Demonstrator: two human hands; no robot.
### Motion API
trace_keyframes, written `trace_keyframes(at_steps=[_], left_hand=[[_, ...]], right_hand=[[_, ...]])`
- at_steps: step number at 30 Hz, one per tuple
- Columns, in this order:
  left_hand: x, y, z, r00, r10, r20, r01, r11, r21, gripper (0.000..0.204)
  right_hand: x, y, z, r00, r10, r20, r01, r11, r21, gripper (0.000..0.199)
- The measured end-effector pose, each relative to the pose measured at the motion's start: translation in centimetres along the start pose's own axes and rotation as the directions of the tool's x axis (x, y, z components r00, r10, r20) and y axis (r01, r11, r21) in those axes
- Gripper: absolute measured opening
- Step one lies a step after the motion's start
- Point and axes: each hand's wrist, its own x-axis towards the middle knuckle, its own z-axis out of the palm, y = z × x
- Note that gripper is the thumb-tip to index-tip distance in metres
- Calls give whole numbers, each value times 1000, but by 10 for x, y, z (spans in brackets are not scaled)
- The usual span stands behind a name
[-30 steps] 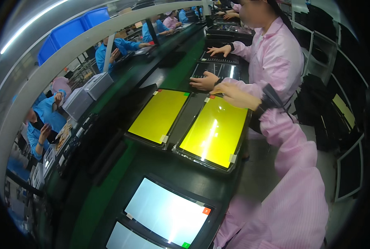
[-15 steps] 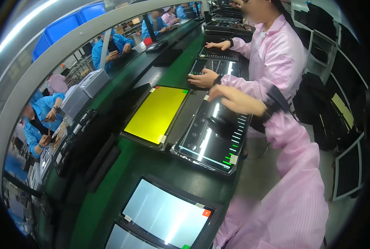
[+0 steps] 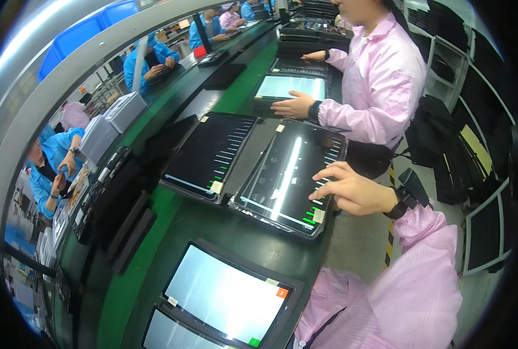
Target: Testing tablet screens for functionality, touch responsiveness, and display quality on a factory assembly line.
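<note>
One dark display panel [image 3: 270, 180], bars [image 3: 336, 143] along its right edge, clear film [image 3: 269, 221] crinkled at its near rim; lying flat on the worktop [image 3: 212, 224], beside a second dark panel [image 3: 209, 151]. One right hand [image 3: 356, 189]: fingers spread and bent over the panel's right edge, grasping nothing; contact cannot be told. Left hand: out of view. Judged good handling: light fingertips, border only, glass unsmudged, pale tape tab [image 3: 318, 216] undisturbed. Nearer: one white-lit panel [image 3: 224, 294] with red and green corner squares [image 3: 282, 293], part of another [image 3: 177, 334]. Beyond: a co-worker's hand [image 3: 294, 106].
</note>
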Motion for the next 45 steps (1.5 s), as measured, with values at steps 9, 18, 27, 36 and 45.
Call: trace_keyframes(at_steps=[9, 18, 27, 36, 45], left_hand=[[1, -6, -1, 1000, 5, 1, -5, 1000, -28, 55], [4, 0, 7, 998, -45, -40, 43, 998, -46, 47], [18, 13, 12, 997, -81, -3, 81, 991, 106, 47], [63, 75, 117, 799, 88, 595, -448, 747, 491, 40], [83, 69, 204, 598, -40, 800, -492, 770, 407, 42]], right_hand=[[162, 27, 27, 967, -249, 57, 251, 968, -20, 43], [184, 12, 38, 964, -263, -28, 258, 960, -106, 35], [42, -107, 65, 922, -386, 7, 368, 884, 286, 42], [40, -100, 45, 983, -156, -95, 176, 949, 260, 42], [37, -89, 62, 949, -254, -186, 300, 908, 293, 41]])
